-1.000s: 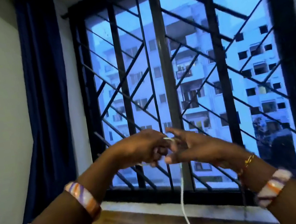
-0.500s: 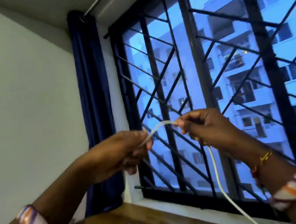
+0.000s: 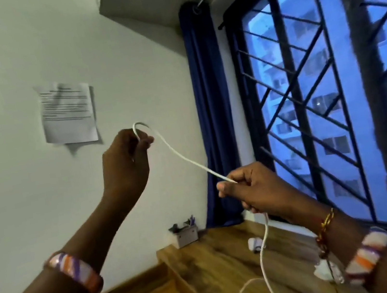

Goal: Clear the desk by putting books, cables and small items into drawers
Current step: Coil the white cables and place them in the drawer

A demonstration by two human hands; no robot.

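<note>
Left forearm: enters from 7 o'clock, with a pink sleeve edge at the bottom corner and a striped orange, purple and white band (image 3: 76,272) round the wrist.
Right forearm: enters from 5 o'clock, wearing a matching striped orange and white band (image 3: 367,255) and a thin red and gold thread bracelet (image 3: 326,229).
Cable slack: the thin white cable (image 3: 184,159) drops from under the right hand and curls into a loop over the brown wooden desk (image 3: 207,270) at 6 o'clock.
Right hand: the right hand (image 3: 252,191), just right of centre, has its fingers curled, thumb and forefinger pinching the cable where it enters the fist.
Cable span: from that pinch the cable rises toward 10 o'clock, in the air, to the left hand.
Left hand: the left hand (image 3: 126,162), raised just left of centre, is closed round the cable's end, which arches in a small loop above the fingertips.
Desk items: a small white object (image 3: 255,244) lies on the desk beside the hanging cable; a small grey pen holder (image 3: 185,235) stands at the desk's far corner against the wall.
Wall: a printed white paper sheet (image 3: 68,114) is stuck at 10 o'clock, its text blurred.
Window side: a dark blue curtain (image 3: 213,118) hangs at 1 o'clock beside a black metal window grille (image 3: 299,104).
</note>
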